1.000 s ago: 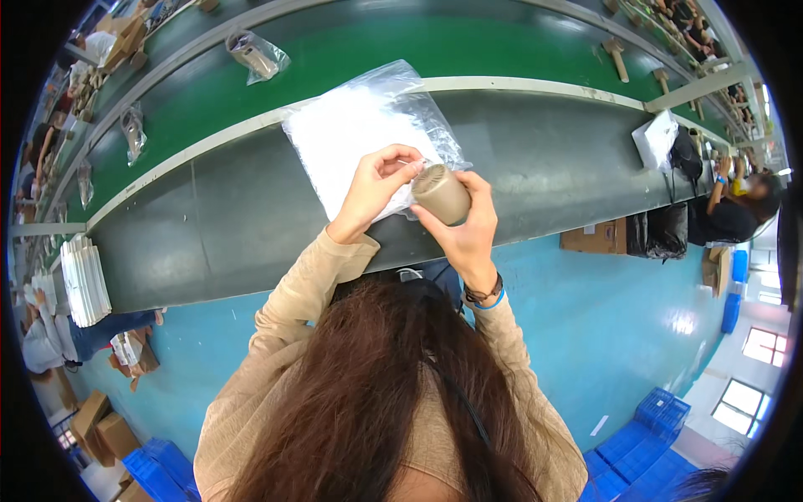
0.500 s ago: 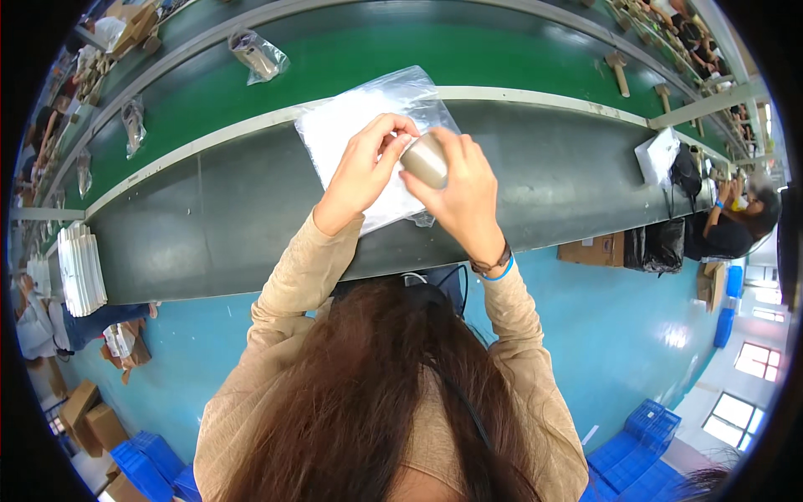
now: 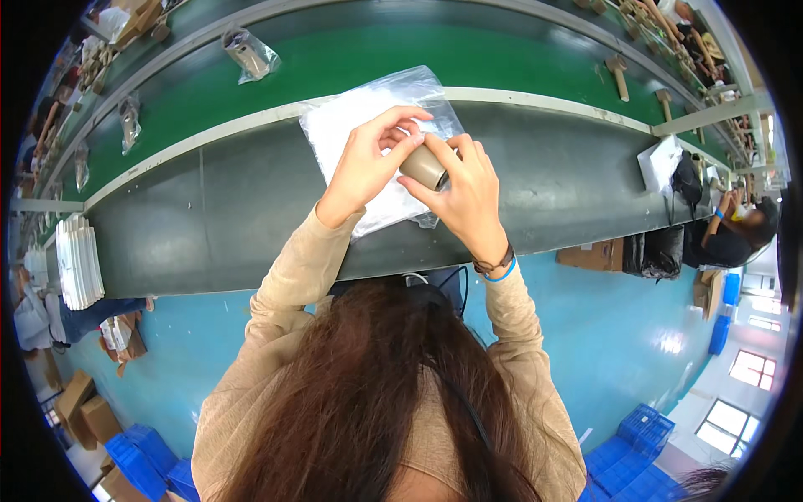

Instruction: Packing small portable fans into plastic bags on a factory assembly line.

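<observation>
My right hand point(image 3: 460, 188) wraps its thumb and fingers round a smooth taupe cylinder point(image 3: 425, 167), with the rounded end turned toward me. At the cylinder's far left end, my left hand point(image 3: 372, 159) is curled, thumb and fingertips brought together. Whether something small sits between those fingertips cannot be made out. Below both hands lies a stack of flat clear plastic bags point(image 3: 335, 130) on the dark worktop point(image 3: 251, 209).
Beyond a pale rail runs a green conveyor belt point(image 3: 360, 42) carrying a bagged taupe item point(image 3: 249, 55) and a mallet-shaped item point(image 3: 617, 77). White folded sheets point(image 3: 77, 263) stand at the worktop's left end. A white bag point(image 3: 661, 163) and a co-worker point(image 3: 736, 234) are at the right.
The cylinder has tilted, so its near end turns more toward the lower right. My left fingers have shifted slightly at its far end, with one finger stretched further out.
</observation>
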`<state>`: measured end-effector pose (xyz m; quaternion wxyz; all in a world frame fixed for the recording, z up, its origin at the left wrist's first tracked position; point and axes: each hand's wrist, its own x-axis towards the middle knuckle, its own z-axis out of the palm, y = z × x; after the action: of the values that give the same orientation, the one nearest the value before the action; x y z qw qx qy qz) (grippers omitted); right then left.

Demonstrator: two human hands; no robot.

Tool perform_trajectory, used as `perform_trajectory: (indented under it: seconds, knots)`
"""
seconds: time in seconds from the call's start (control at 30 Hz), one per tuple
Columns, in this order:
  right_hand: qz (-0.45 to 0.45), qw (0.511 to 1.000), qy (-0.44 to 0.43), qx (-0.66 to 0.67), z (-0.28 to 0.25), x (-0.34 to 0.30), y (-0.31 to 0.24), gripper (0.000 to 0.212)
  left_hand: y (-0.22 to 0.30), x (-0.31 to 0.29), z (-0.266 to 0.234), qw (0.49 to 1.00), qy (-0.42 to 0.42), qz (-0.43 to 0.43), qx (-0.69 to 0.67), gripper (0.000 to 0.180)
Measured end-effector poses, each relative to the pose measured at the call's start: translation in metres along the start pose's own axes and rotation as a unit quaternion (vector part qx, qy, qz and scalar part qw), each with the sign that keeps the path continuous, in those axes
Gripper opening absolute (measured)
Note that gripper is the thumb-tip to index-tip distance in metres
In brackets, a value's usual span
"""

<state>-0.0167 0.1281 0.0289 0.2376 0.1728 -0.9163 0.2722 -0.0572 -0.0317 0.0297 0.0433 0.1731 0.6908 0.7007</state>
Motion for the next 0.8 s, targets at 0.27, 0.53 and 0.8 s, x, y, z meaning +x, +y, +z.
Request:
perform_trajectory:
  seconds: [0.27, 0.53, 0.8]
  knots:
    - [-0.074, 0.971, -0.172, -0.151, -0.019, 0.054, 0.027, 0.053, -0.001, 0.029, -0.018, 0.982, 0.047, 0.017, 0.185, 0.02]
    - [-0.153, 0.883, -0.434, 0.089, -0.011, 0.12, 0.099, 0.022, -0.041, 0.073, -0.03, 0.927, 0.07, 0.164, 0.329, 0.015]
    - [0.033, 0.846, -0.288, 0.448, -0.008, 0.088, 0.102, 0.009, -0.005, 0.082, -0.019, 0.969, -0.03, 0.115, 0.215, 0.017]
